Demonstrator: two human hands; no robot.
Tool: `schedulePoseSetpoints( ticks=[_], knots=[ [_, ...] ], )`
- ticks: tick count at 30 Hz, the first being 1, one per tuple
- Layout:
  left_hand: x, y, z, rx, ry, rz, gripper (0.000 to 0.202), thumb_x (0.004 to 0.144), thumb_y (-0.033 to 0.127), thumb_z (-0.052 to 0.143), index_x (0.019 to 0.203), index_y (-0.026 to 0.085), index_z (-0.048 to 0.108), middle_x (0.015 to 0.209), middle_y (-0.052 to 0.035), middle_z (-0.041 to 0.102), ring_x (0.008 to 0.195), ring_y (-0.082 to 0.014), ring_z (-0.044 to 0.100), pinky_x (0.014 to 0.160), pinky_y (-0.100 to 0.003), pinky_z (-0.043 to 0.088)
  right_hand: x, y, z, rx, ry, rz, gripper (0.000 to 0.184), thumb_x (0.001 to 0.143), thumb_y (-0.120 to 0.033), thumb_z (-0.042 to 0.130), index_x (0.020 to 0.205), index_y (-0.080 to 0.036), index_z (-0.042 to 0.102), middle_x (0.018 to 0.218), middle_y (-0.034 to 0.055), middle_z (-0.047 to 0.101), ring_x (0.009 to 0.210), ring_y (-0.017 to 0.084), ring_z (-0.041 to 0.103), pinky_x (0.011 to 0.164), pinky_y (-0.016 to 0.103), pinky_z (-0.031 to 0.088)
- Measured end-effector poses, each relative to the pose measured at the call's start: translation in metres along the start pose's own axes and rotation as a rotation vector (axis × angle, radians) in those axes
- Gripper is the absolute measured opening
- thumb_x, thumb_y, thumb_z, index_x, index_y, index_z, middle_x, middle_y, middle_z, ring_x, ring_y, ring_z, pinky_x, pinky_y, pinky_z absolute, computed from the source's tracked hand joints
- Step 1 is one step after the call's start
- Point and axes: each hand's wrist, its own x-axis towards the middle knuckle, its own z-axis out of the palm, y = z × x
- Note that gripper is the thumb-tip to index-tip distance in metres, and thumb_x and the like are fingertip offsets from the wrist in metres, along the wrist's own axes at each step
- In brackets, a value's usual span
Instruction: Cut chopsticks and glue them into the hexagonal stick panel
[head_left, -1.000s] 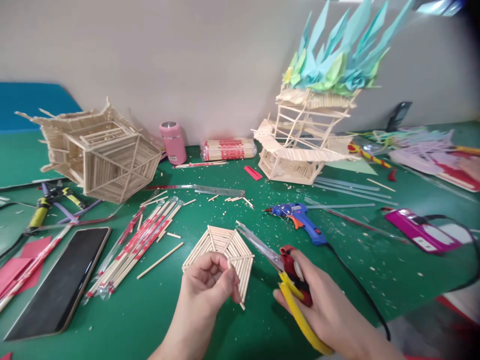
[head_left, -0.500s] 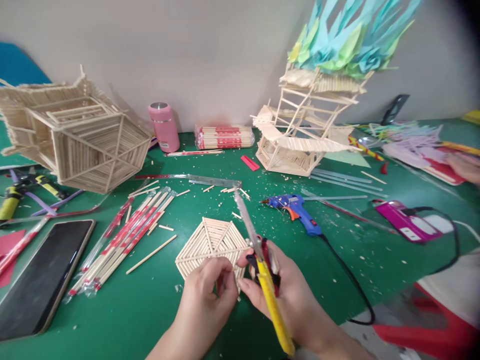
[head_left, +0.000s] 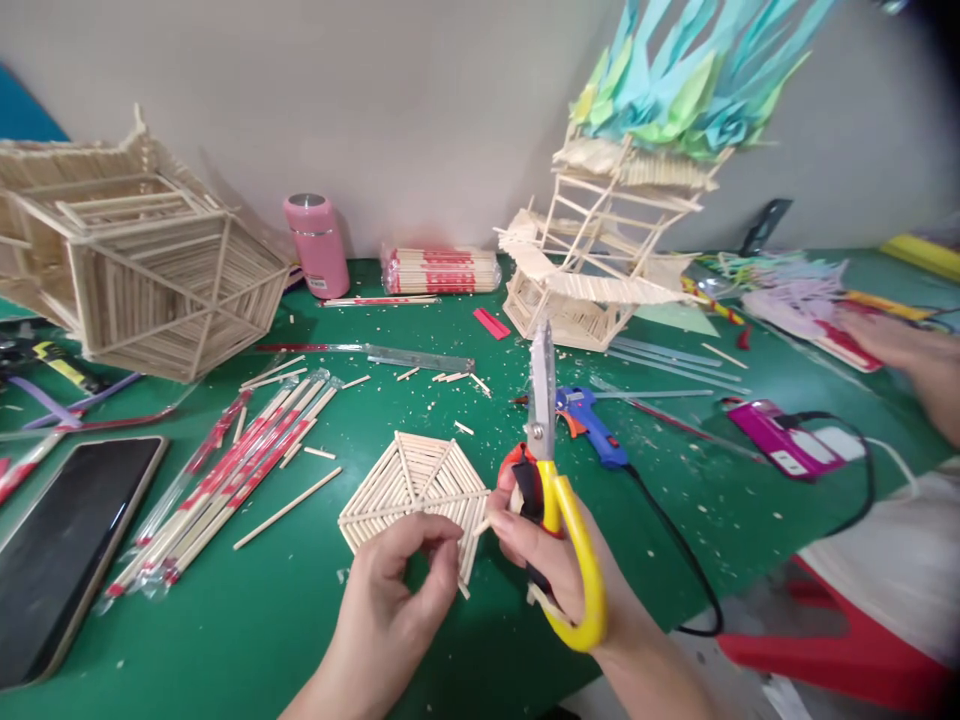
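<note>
In my right hand point(head_left: 551, 560) is a pair of scissors point(head_left: 574, 560) with yellow handles, its blades pointing up and away from me. A dark and red part of the grip shows behind my fingers, and a short piece of stick point(head_left: 481, 526) pokes out by the fingertips. My left hand point(head_left: 397, 590) is curled, thumb and forefinger pinched together over the near edge of a hexagonal panel of wooden sticks point(head_left: 409, 478). Whether anything sits in that pinch is too small to make out. The panel lies flat on the green table point(head_left: 247, 640).
Left lie a phone point(head_left: 82, 550) and wrapped stick bundles point(head_left: 232, 480). A blue glue gun point(head_left: 592, 425) with a cord and a magenta box point(head_left: 780, 440) are right. Behind stand two stick models point(head_left: 180, 280) and a pink bottle point(head_left: 318, 245). Another person's hand point(head_left: 892, 340) reaches in far right.
The scissors have turned in my right hand, so the yellow handle loop now shows and the blades stand more upright. My left hand has shifted slightly left and down. The view has swung a little.
</note>
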Motion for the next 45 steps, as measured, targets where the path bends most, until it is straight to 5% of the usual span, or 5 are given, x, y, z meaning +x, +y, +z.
schedulePoseSetpoints(
  ticks=[7,15,34,38,45],
  knots=[
    [0.002,0.003,0.0,-0.46,-0.187,-0.301,0.031,0.078,0.041,0.058,0.061,0.014,0.06,0.056,0.0003,0.055,0.053,-0.0089,0.049,0.054,-0.02,0.04,-0.001,-0.007,0.004,-0.151,-0.027,-0.052,0.017,0.069,-0.028,0.065,0.075,-0.02,0.05,0.065,-0.0041,0.051,0.056,0.01,0.047,0.052,0.022,0.042],
    [0.002,0.001,0.002,-0.821,-0.29,-0.504,0.03,0.068,0.042,0.071,0.062,0.014,0.062,0.05,0.0013,0.056,0.051,-0.0076,0.046,0.055,-0.02,0.035,-0.002,-0.001,0.004,-0.115,-0.12,-0.031,0.014,0.077,-0.027,0.057,0.085,-0.021,0.047,0.07,-0.0028,0.05,0.058,0.011,0.05,0.054,0.025,0.046],
    [0.0,-0.002,0.005,-0.8,-0.248,-0.544,0.028,0.062,0.039,0.076,0.063,0.013,0.065,0.052,0.0015,0.057,0.049,-0.0056,0.046,0.05,-0.018,0.033,-0.004,-0.009,-0.001,-0.162,-0.115,-0.043,0.019,0.077,-0.029,0.056,0.092,-0.021,0.048,0.074,-0.0004,0.054,0.062,0.013,0.054,0.057,0.027,0.049],
    [-0.006,-0.007,0.011,-0.784,-0.318,-0.557,0.027,0.064,0.039,0.075,0.066,0.014,0.065,0.053,0.0017,0.058,0.05,-0.0058,0.048,0.051,-0.018,0.036,-0.011,0.0,-0.006,-0.126,-0.214,0.004,0.018,0.079,-0.024,0.056,0.094,-0.022,0.046,0.072,-0.0022,0.051,0.06,0.012,0.053,0.053,0.025,0.048],
    [-0.012,-0.008,0.023,-0.758,-0.406,-0.603,0.034,0.056,0.044,0.078,0.064,0.013,0.066,0.053,0.0019,0.056,0.046,-0.0046,0.044,0.046,-0.018,0.036,-0.026,0.01,-0.024,-0.248,-0.202,-0.007,0.01,0.082,-0.026,0.055,0.086,-0.022,0.047,0.072,-0.003,0.052,0.059,0.011,0.05,0.054,0.023,0.044]
  ],
)
